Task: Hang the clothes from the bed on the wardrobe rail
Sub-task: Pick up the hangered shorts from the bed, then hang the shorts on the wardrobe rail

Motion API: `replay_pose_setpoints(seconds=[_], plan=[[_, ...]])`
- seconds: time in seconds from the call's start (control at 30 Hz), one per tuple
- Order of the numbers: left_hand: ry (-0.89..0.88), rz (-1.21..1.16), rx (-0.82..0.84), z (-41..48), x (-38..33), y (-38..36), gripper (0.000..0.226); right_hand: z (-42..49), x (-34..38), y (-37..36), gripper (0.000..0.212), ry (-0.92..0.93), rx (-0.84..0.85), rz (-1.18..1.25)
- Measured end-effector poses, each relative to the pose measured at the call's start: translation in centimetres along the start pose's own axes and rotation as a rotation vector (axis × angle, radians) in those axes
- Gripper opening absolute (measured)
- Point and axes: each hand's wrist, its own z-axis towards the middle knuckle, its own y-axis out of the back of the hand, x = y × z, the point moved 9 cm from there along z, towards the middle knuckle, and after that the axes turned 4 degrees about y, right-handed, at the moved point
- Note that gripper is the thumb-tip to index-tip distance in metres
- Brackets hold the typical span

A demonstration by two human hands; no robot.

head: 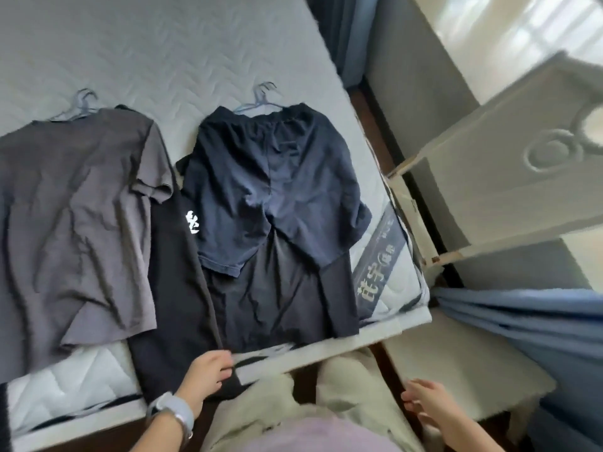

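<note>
Three garments lie on the grey mattress [156, 44]. A grey T-shirt [75, 223] on a hanger [80, 104] is at the left. Navy shorts [274, 187] on a second hanger [261, 97] lie to the right. Under the shorts spreads a black garment [182, 305] with a white print, its hem hanging over the bed's near edge. My left hand [208, 373], with a watch on its wrist, grips that hem. My right hand [430, 406] hovers off the bed at the lower right, fingers loose, holding nothing. The wardrobe rail is out of view.
A white open wardrobe door [509, 177] juts out at the right of the bed. Blue fabric [522, 324] hangs at the right edge. A white low surface [463, 363] stands below it. My pale trousers fill the bottom centre.
</note>
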Motion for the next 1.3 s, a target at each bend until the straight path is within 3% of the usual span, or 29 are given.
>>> replay_pose_setpoints(seconds=[0.17, 0.3, 0.53, 0.63, 0.7, 0.83, 0.93, 1.0, 1.1, 1.3], plan=[[0.026, -0.158, -0.045, 0.1, -3.5, -3.1, 0.024, 6.7, 14.6, 2.4, 0.019, 0.204, 0.113, -0.327], [-0.162, -0.097, -0.151, 2.8, -12.9, -3.0, 0.02, 9.8, 29.1, -0.3, 0.02, 0.427, 0.137, -0.435], [-0.582, 0.154, -0.354, 15.1, -37.1, -2.7, 0.043, 14.7, 53.3, -9.4, 0.024, 0.837, 0.009, -0.552], [-0.682, 0.468, -0.39, 22.1, -44.9, -4.4, 0.063, 17.2, 61.6, -13.1, 0.029, 0.979, -0.093, -0.673], [-0.657, 0.71, -0.445, 26.8, -47.7, -4.7, 0.081, 19.4, 66.1, -15.4, 0.03, 1.04, -0.131, -0.667], [-0.571, 0.922, -0.465, 33.5, -49.1, -4.7, 0.112, 23.8, 72.7, -20.0, 0.036, 1.14, -0.175, -0.702], [-0.632, 0.946, -0.537, 34.8, -49.2, -4.8, 0.124, 26.5, 76.5, -23.2, 0.044, 1.153, -0.208, -0.816], [-0.686, 0.983, -0.651, 34.8, -49.2, -4.6, 0.118, 28.1, 77.8, -24.6, 0.043, 1.103, -0.213, -0.889], [-0.646, 0.981, -0.631, 35.3, -48.9, -4.6, 0.1, 29.1, 79.1, -25.2, 0.028, 1.094, -0.264, -0.906], [-0.673, 0.927, -0.644, 34.8, -49.3, -4.3, 0.103, 25.8, 79.5, -25.0, 0.028, 1.152, -0.164, -0.863]])
